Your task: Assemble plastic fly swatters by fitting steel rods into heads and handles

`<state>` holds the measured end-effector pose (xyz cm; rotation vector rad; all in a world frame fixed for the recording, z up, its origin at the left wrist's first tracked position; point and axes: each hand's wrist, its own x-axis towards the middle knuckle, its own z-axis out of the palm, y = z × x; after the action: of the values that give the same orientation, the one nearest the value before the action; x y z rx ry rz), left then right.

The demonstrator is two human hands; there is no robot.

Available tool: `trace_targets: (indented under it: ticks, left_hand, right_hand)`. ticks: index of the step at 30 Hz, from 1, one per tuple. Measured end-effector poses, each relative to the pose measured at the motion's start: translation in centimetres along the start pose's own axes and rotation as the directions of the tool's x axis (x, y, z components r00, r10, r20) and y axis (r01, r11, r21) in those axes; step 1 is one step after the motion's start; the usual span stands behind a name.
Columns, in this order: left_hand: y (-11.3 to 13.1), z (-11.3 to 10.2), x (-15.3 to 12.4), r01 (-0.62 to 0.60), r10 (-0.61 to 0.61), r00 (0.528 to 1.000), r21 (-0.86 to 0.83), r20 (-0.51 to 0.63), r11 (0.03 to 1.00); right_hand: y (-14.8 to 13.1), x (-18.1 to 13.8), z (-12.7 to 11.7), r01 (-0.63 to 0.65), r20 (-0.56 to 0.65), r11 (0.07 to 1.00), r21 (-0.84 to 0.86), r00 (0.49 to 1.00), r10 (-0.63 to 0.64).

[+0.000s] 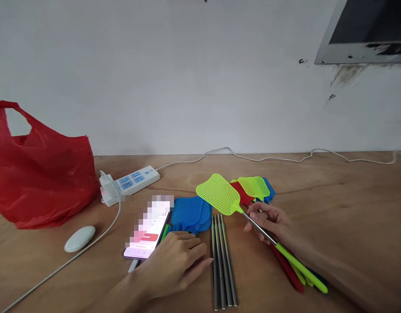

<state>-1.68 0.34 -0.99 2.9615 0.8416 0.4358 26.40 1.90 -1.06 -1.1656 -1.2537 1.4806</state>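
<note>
My right hand (269, 222) pinches the metal rod of a yellow-green fly swatter (218, 194), whose mesh head is raised to the left and whose green handle points down-right. Under it lies a pile of finished swatters (254, 188) in red, green and blue. My left hand (176, 263) lies palm down on the table with its fingers loosely together, resting over a green handle (165, 231) next to a stack of blue swatter heads (191, 213). Several bare steel rods (222, 261) lie between my hands.
A phone (147, 234) with a lit screen lies left of my left hand. Behind it are a white power strip (130, 182) with cables, a white oval mouse (79, 238) and a red plastic bag (40, 174). A white wall stands behind the wooden table (344, 204).
</note>
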Motion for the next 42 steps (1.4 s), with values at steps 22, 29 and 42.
trace_targets:
  ticks: [22, 29, 42]
  left_hand:
    - [-0.2, 0.1, -0.1, 0.026, -0.026, 0.999, 0.017, 0.024, 1.000]
    - [-0.3, 0.0, 0.0, 0.058, -0.058, 0.997, -0.001, 0.053, 0.998]
    - [-0.2, -0.7, -0.2, 0.402, -0.624, 0.765, -0.638, -0.159, 0.656]
  right_hand:
    - [0.7, 0.6, -0.4, -0.066, -0.026, 0.984, 0.163, 0.997, 0.071]
    - [0.0, 0.3, -0.8, -0.138, 0.103, 0.939, 0.315, 0.988, 0.111]
    - [1.6, -0.3, 0.3, -0.177, 0.295, 0.929, 0.326, 0.952, 0.078]
